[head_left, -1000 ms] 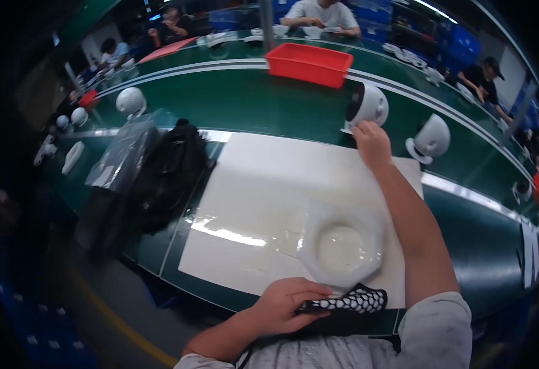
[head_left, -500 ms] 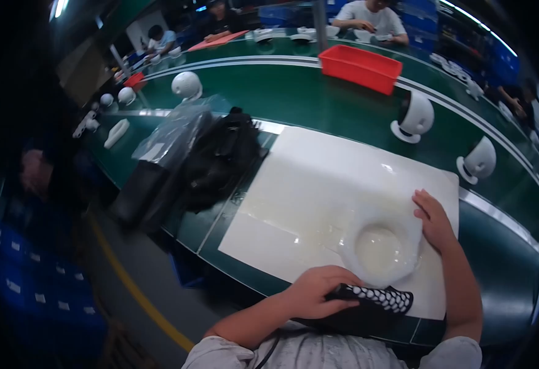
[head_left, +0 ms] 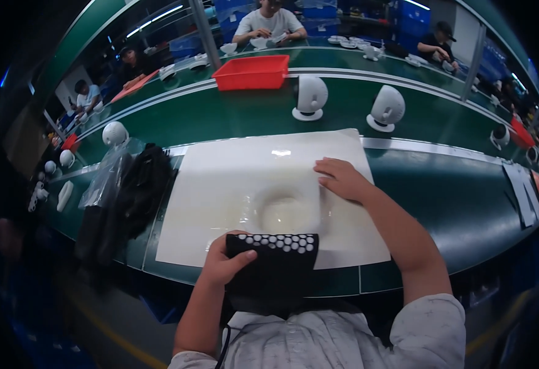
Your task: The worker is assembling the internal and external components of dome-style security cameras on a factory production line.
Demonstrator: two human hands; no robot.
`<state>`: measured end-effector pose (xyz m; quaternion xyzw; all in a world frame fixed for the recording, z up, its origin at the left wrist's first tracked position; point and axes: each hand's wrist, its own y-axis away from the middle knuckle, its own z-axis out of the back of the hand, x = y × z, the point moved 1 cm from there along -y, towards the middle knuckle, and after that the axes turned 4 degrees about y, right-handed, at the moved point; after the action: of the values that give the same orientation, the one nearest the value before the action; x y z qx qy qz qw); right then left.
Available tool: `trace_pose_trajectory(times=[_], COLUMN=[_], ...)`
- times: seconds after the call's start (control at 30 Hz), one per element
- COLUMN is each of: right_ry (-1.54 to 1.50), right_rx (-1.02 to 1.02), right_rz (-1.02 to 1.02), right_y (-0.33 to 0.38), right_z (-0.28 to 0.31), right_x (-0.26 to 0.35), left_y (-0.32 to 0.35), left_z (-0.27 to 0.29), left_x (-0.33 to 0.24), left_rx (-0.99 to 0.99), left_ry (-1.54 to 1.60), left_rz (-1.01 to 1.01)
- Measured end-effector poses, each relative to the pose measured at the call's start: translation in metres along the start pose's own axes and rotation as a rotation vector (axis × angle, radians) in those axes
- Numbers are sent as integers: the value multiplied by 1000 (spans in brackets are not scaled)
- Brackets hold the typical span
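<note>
My left hand (head_left: 225, 261) is closed on the left edge of a black sheet-like piece (head_left: 272, 267), its thumb lying across the front. White rounded spots run along the top of this piece, and its lower part merges into dark shadow. Just beyond it, a whitish, squarish block with a round hollow (head_left: 281, 212) rests on a large white board (head_left: 205, 178). At the block's far right corner lies my right hand (head_left: 346, 179), fingers stretched out and slightly apart, with nothing gripped. Whether its fingertips touch the block or only the board I cannot tell.
Black bags (head_left: 140, 190) and clear plastic wrap (head_left: 106, 178) lie left of the board. Across the green bench stand white rounded devices on round feet (head_left: 311, 98) and a red bin (head_left: 251, 72). Co-workers (head_left: 270, 24) sit beyond. White strips (head_left: 523, 194) lie far right.
The view has swung to the right, so the bench appears shifted left. My left hand has turned the black piece, whose broad face now shows more. My right hand stays beside the block.
</note>
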<state>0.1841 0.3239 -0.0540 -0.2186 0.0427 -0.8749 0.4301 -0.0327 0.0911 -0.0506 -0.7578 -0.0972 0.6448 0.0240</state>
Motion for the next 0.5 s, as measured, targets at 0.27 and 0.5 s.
trace_pose_trajectory(times=[0.27, 0.5], right_ry=[-38, -165], right_rx=[-9, -210], right_rz=[39, 182], right_y=[0, -16], right_z=[-18, -29], right_x=[-34, -10], left_y=[-27, -97], left_z=[13, 21], left_x=[7, -18], left_rx=[-17, 217], left_ry=[1, -303], left_rz=[-94, -100])
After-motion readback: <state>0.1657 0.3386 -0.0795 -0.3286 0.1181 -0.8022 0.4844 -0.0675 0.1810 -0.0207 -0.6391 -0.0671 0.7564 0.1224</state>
